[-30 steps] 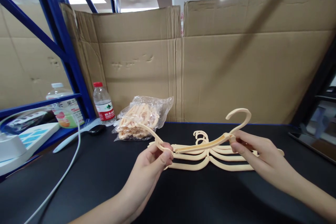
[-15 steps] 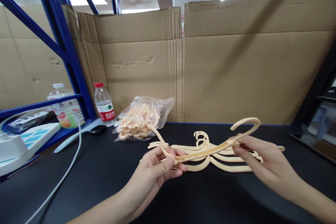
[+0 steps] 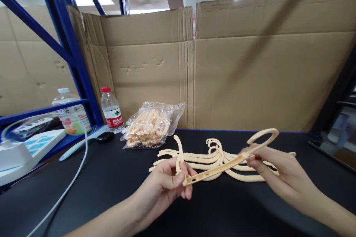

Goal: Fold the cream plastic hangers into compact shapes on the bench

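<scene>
A cream plastic folding clothes hanger point(image 3: 214, 172) is held up between my two hands, tilted with its right side higher. My left hand point(image 3: 167, 179) pinches its left end, where a short curved arm points upward from the joint. My right hand point(image 3: 278, 168) grips the other end close to the hook, which curls up above the fingers. Slots show along the hollow side of the bar. Behind it, several similar cream hangers point(image 3: 241, 177) lie overlapped on the black table point(image 3: 222, 211), partly hidden by my hands.
A clear plastic bag point(image 3: 150, 124) of more cream hanger parts sits at the back. Left of it stand a red-capped water bottle point(image 3: 111, 111), a black object point(image 3: 105, 137) and a light blue brush point(image 3: 80, 146). A white cable point(image 3: 80, 170) crosses the left side. Cardboard point(image 3: 264, 70) walls the back.
The hanger has turned in my hands: its short arm now stands more upright and the slotted side of the bar shows. Its left end has dropped slightly.
</scene>
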Tool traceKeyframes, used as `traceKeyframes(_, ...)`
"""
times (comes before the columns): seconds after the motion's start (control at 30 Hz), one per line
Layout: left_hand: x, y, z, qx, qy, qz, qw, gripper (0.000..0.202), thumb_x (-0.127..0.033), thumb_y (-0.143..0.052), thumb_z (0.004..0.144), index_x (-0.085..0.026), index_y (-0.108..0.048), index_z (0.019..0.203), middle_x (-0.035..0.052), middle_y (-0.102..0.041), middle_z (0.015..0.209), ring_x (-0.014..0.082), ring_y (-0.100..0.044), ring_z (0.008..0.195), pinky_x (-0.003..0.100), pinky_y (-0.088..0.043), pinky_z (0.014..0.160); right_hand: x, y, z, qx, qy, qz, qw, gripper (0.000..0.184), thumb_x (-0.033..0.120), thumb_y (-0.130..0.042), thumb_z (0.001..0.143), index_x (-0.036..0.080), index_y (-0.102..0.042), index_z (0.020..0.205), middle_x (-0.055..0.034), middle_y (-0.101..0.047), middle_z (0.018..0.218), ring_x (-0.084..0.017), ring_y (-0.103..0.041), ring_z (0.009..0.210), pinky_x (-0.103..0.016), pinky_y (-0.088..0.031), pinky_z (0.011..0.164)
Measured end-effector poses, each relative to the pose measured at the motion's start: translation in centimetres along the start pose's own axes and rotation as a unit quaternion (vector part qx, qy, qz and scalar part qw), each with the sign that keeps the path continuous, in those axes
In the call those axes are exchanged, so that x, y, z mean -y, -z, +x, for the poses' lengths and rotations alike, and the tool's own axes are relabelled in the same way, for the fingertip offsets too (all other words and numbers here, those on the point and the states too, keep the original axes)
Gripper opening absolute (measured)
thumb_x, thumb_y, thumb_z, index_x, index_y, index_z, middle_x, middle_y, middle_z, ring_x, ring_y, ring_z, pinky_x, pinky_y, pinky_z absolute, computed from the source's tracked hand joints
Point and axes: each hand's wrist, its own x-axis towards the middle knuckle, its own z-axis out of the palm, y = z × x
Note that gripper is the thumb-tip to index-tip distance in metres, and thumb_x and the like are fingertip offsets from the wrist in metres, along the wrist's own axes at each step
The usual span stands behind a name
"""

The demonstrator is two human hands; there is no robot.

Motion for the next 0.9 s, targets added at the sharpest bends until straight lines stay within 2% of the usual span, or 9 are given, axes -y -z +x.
traceKeyframes(0.23, 0.04, -0.03, 0.04, 0.004, 0.017, 0.003, 1.000, 0.033, -0.030, -0.086, 0.062, -0.010, -0.060, 0.065, 0.0059, -0.064, 0.081, 0.0093, -0.056, 0.048, 0.019, -0.031, 0.048, 0.05, -0.24, -0.12, 0.012, -0.009, 0.007, 1.000, 0.015, 0.018, -0.043, 0.097, 0.023, -0.057, 0.098, -0.0005, -0.064, 0.082, -0.014, -0.060, 0.065, -0.023, -0.043, 0.055)
traceKeyframes(0.4, 0.11, 0.09, 0.15, 0.006, 0.018, 0.007, 1.000, 0.035, -0.033, -0.085, 0.063, -0.012, -0.057, 0.065, 0.0040, -0.063, 0.077, 0.0099, -0.057, 0.046, 0.020, -0.029, 0.045, 0.31, -0.14, 0.18, 0.009, -0.012, 0.013, 1.000, 0.015, 0.017, -0.045, 0.094, 0.021, -0.055, 0.084, 0.0013, -0.062, 0.072, -0.013, -0.058, 0.057, -0.022, -0.042, 0.052)
traceKeyframes(0.53, 0.19, 0.10, 0.17, 0.012, 0.023, 0.008, 1.000, 0.037, -0.034, -0.086, 0.063, -0.012, -0.055, 0.065, 0.0041, -0.063, 0.077, 0.0104, -0.057, 0.045, 0.021, -0.028, 0.045, 0.44, -0.13, 0.21, 0.001, -0.008, 0.009, 1.000, 0.015, 0.018, -0.045, 0.094, 0.021, -0.059, 0.092, 0.0003, -0.063, 0.072, -0.014, -0.059, 0.057, -0.023, -0.044, 0.053)
traceKeyframes(0.63, 0.21, -0.06, 0.13, 0.015, 0.040, -0.013, 0.999, 0.040, -0.033, -0.088, 0.058, -0.012, -0.055, 0.063, 0.0046, -0.064, 0.076, 0.0101, -0.055, 0.044, 0.021, -0.026, 0.045, 0.39, -0.23, 0.03, 0.001, -0.014, 0.005, 1.000, 0.017, 0.019, -0.044, 0.095, 0.021, -0.061, 0.095, -0.0006, -0.064, 0.072, -0.015, -0.060, 0.056, -0.024, -0.046, 0.053)
traceKeyframes(0.77, 0.30, -0.11, 0.12, 0.009, 0.072, -0.046, 0.996, 0.038, -0.027, -0.090, 0.051, -0.011, -0.057, 0.060, 0.0030, -0.062, 0.072, 0.0089, -0.052, 0.044, 0.022, -0.025, 0.049, 0.30, -0.39, -0.13, -0.006, -0.011, 0.001, 1.000, 0.018, 0.019, -0.045, 0.094, 0.021, -0.062, 0.089, -0.0030, -0.066, 0.077, -0.018, -0.063, 0.065, -0.025, -0.048, 0.055)
traceKeyframes(0.9, 0.31, -0.17, 0.14, -0.009, 0.067, -0.042, 0.997, 0.032, -0.021, -0.089, 0.052, -0.011, -0.059, 0.060, 0.0033, -0.062, 0.073, 0.0084, -0.051, 0.046, 0.023, -0.024, 0.051, 0.28, -0.46, -0.16, -0.018, 0.011, 0.006, 1.000, 0.016, 0.015, -0.047, 0.092, 0.022, -0.061, 0.092, -0.0022, -0.066, 0.081, -0.017, -0.064, 0.068, -0.024, -0.049, 0.057)
